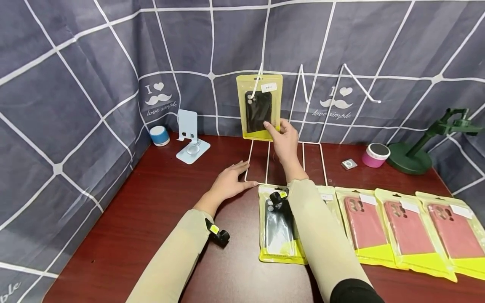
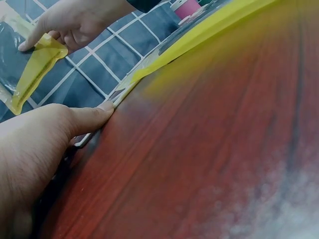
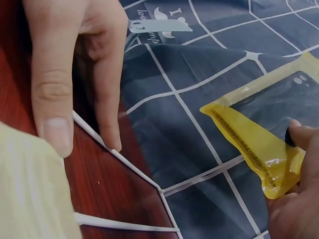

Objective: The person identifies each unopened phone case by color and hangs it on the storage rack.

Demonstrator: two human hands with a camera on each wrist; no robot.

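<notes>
My right hand (image 1: 286,141) pinches the lower right corner of a yellow-edged pouch (image 1: 259,134) with a black phone case (image 1: 259,111) inside. The pouch is upright at the white wire rack's left prong (image 1: 255,86), which shows in front of it and appears to pass through its top hole. My left hand (image 1: 229,181) rests at the left side of the rack's base (image 1: 322,162); its thumb and a finger (image 3: 107,119) touch the wire with fingers fairly straight. Under my right forearm lies another pouched black case (image 1: 278,227), partly covered by the sleeve.
Several pouches with pink phone cases (image 1: 365,223) lie in a row on the right. A light-blue phone stand (image 1: 188,126) and a blue cylinder (image 1: 159,136) stand at the back left. A pink cylinder (image 1: 375,155), a small silver item (image 1: 349,164) and a green stand (image 1: 411,158) occupy the back right.
</notes>
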